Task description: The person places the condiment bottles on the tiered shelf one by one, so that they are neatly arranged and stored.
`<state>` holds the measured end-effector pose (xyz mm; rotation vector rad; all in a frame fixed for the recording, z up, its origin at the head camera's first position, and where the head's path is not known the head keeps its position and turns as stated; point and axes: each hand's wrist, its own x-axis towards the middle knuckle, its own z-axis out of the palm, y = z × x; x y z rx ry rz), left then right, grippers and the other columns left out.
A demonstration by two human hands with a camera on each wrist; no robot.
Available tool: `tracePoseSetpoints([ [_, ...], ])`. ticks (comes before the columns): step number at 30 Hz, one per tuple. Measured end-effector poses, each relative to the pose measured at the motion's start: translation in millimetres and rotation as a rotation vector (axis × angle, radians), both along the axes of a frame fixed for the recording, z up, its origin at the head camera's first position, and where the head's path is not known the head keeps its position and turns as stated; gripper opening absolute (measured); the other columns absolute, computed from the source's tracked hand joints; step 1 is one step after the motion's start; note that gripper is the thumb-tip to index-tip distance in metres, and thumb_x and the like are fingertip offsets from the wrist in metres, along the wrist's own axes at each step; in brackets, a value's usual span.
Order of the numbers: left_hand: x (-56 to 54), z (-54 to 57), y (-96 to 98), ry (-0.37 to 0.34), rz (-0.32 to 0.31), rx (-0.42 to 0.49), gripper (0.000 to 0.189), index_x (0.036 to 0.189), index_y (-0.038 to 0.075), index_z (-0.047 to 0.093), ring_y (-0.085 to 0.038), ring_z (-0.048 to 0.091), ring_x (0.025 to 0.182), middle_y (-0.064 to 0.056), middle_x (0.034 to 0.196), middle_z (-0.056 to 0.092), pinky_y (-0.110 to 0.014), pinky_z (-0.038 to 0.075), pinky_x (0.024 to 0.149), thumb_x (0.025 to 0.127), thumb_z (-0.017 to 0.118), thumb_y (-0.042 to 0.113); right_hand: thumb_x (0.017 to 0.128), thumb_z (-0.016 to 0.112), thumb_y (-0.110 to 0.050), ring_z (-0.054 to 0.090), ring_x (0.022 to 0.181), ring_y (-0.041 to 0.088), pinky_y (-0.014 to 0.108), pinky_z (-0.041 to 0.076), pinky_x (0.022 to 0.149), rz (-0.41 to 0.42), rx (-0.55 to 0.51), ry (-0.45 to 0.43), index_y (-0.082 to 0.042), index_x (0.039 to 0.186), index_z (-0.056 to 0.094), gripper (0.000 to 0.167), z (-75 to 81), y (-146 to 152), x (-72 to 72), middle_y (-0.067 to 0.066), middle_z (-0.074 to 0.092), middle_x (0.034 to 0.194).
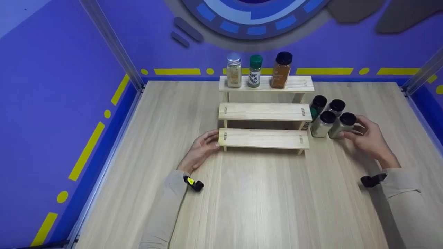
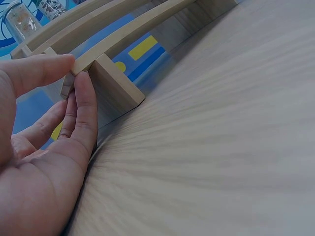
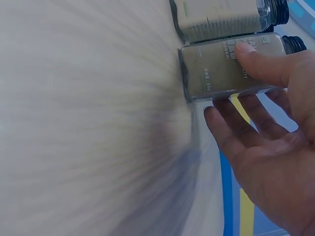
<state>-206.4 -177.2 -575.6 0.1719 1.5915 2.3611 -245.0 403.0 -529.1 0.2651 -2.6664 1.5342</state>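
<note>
On the bench (image 1: 263,193), the left hand (image 1: 199,151) is pinching the lowest step (image 1: 264,139) of a tiered rack (image 1: 266,111), apparently steadying it. To its right, the right hand (image 1: 373,141) is grasping a black-capped jar (image 1: 340,129), upright beside other jars (image 1: 322,129).

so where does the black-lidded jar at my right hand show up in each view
Head: the jar is right of center, about mid-height, touching the right hand.
Left wrist: not in this picture.
Right wrist: the jar is toward the upper right, appearing sideways.
Shared landmark: the wooden table, in all three.
</note>
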Motion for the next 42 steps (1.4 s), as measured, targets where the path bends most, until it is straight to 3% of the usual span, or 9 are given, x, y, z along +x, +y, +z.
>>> tracePoseSetpoints([
  [8,-0.4,-0.4,-0.2,0.004,-0.001,-0.012,0.071,0.159,-0.008,0.036,-0.023,0.058,0.131,-0.024,0.156,0.047,-0.035,0.055,0.111,0.095,0.065,-0.009,0.093,0.079,0.003,0.064,0.107,-0.009,0.005,0.051,0.092,-0.027,-0.018,0.021,-0.001,0.141,0.060,0.052,1.7,-1.0,1.3,-0.026,0.065,0.118],
  [17,-0.4,1.7,-1.2,-0.001,0.001,-0.020,0.070,0.159,-0.008,0.037,-0.021,0.059,0.130,-0.022,0.155,0.050,-0.033,0.055,0.110,0.095,0.066,-0.008,0.092,0.081,0.000,0.063,0.108,-0.011,0.004,0.052,0.090,-0.050,-0.025,0.021,-0.003,0.141,0.061,0.053,7.8,-4.4,4.4,-0.027,0.064,0.118],
  [22,-0.2,1.6,-1.5,-0.003,0.002,-0.019,0.069,0.159,-0.008,0.037,-0.021,0.058,0.132,-0.025,0.157,0.047,-0.032,0.055,0.109,0.096,0.065,-0.008,0.089,0.083,0.004,0.064,0.110,-0.008,0.006,0.052,0.093,-0.043,-0.047,0.077,0.000,0.139,0.062,0.055,13.3,-6.7,4.4,-0.022,0.066,0.119],
  [31,-0.1,-0.5,1.5,0.001,0.002,-0.026,0.069,0.158,-0.007,0.039,-0.022,0.058,0.132,-0.022,0.155,0.049,-0.032,0.055,0.109,0.095,0.066,-0.010,0.088,0.081,0.009,0.066,0.110,-0.003,0.006,0.053,0.093,-0.072,-0.120,0.121,-0.002,0.142,0.063,0.058,35.0,-9.0,3.9,-0.020,0.070,0.120],
  [42,0.5,1.2,-0.2,0.006,-0.005,-0.007,0.071,0.159,-0.008,0.037,-0.024,0.058,0.132,-0.023,0.154,0.049,-0.039,0.054,0.114,0.095,0.067,-0.008,0.088,0.082,0.007,0.066,0.109,-0.003,0.006,0.053,0.092,-0.122,-0.106,0.151,-0.005,0.143,0.064,0.059,62.8,-18.7,0.4,-0.020,0.070,0.119],
])
